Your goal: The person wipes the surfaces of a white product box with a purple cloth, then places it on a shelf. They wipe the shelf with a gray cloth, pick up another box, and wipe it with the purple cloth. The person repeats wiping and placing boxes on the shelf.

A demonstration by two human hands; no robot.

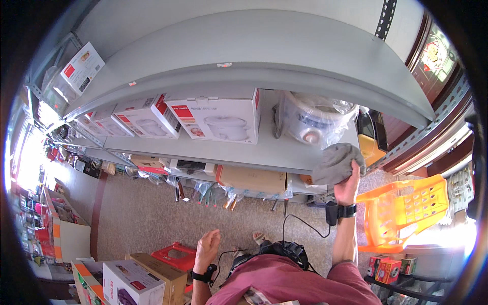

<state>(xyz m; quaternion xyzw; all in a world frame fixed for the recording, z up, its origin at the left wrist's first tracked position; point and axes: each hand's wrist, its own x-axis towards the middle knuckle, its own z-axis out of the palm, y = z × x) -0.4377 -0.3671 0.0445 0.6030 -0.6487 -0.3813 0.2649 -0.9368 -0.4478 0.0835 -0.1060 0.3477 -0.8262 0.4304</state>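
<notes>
A bunched grey cloth is in my right hand, held at the front edge of the grey metal shelf. Just behind the cloth stands a slow cooker wrapped in clear plastic. Left of the cooker, white cooker boxes line the same shelf. My left hand hangs low over the floor, its fingers loosely together; whether they touch one another is unclear. Nothing shows in it.
An orange plastic chair stands at the right. Below the shelf lies a long cardboard box among packaged utensils. At lower left are a red plastic stool, a brown carton and a white box with a purple picture.
</notes>
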